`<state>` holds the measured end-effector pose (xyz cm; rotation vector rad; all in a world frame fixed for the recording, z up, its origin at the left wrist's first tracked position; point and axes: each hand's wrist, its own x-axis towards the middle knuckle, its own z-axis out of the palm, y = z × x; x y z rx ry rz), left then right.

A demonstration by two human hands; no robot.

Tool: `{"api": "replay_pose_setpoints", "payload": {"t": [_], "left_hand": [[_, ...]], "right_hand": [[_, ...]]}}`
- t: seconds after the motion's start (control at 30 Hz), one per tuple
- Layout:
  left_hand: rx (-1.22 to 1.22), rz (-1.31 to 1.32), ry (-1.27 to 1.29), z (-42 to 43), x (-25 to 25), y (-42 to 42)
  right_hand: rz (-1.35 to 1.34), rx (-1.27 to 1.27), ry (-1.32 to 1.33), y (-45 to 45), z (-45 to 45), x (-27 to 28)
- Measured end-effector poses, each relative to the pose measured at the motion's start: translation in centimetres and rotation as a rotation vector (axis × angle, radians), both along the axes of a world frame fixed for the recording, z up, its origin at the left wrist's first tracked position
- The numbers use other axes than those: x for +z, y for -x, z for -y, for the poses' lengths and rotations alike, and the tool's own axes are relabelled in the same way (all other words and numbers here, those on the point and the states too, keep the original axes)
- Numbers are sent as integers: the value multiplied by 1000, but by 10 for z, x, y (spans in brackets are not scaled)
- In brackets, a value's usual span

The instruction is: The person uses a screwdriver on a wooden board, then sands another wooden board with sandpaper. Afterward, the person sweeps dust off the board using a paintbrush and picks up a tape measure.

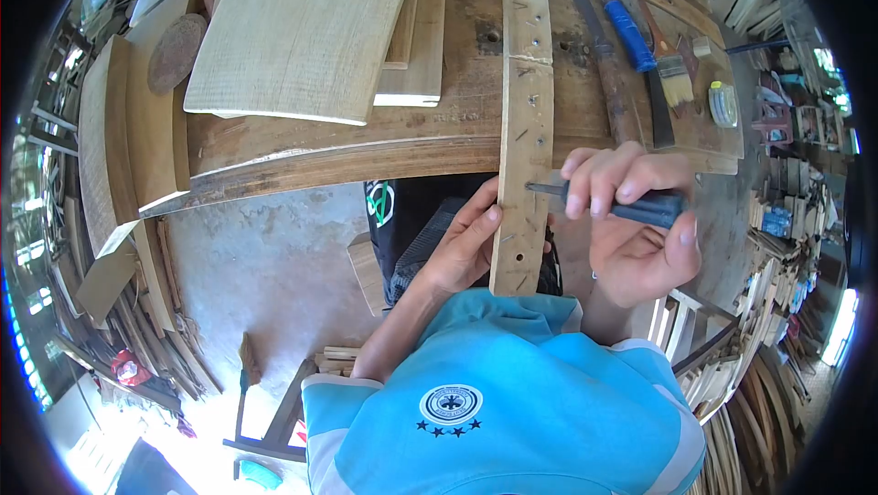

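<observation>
A long wooden strip (526,111) with several screws or nails along it lies over the workbench's edge, its near end close to my chest. My left hand (468,241) grips the strip's left side near that end, fingers partly hidden behind it. In my right hand (636,220) is a screwdriver with a dark handle (651,209). Its thin shaft (547,188) points left, and the tip meets a screw on the strip. A round hole (519,257) shows lower down the strip.
Wide pale boards (306,28) lie on the workbench (338,149) at left. To the right are a paintbrush (675,83), a blue-handled tool (629,36) and a small clear container (723,105). Stacked timber (750,349) stands at far right; a broom-like tool (247,362) is on the floor.
</observation>
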<state>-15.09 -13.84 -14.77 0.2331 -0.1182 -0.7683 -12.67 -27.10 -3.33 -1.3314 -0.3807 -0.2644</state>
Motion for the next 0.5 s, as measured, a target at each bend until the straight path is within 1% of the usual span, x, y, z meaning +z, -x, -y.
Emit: {"api": "replay_pose_setpoints", "payload": {"t": [0.03,0.1,0.13,0.2,0.23,0.27,0.37,0.4,0.47,0.5], "left_hand": [[1,0,-1,1,0,0],[2,20,19,4,-1,1],[4,21,15,4,-1,1],[-14,33,-16,3,3,3],[35,3,-106,5,8,3],[38,5,-107,5,7,4],[44,43,-90,5,2,5],[39,34,-73,5,1,5],[33,27,-58,5,0,5],[34,23,-60,5,-2,5]], "right_hand": [[0,1,-1,-1,-3,4],[123,-158,-29,-2,-12,11],[124,-157,-33,-1,-12,13],[156,-41,245,-1,-10,16],[197,66,205,-4,-8,13],[199,69,204,-5,-8,13],[115,229,84,-5,-9,11],[115,230,84,-6,-8,11],[62,196,-60,-9,-7,8],[93,168,-40,-10,-8,7]]}}
